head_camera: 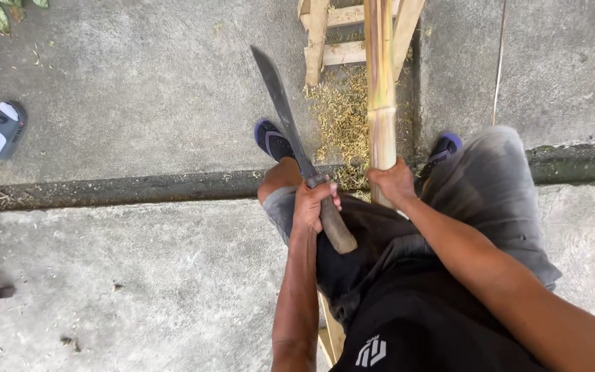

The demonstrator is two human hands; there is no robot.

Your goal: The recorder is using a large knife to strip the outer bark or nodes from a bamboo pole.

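Bamboo pole (381,89): pale yellow-tan, streaked, one node ring showing, running from between your knees out over a wooden frame (325,41). Your right hand (394,182) has its fingers wrapped round its near end. Your left hand (313,204) is closed tight on the wooden handle of a machete (285,110), its dark blade angled up left of the pole. Shavings (342,117) lie on the concrete beside it.

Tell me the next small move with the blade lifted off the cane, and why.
Probably bring the long dark steel machete across onto the pale yellow bamboo pole. The left hand has its grip shut on the wooden handle, blade raised clear to the pole's left, while the right hand steadies the pole above scattered shavings.
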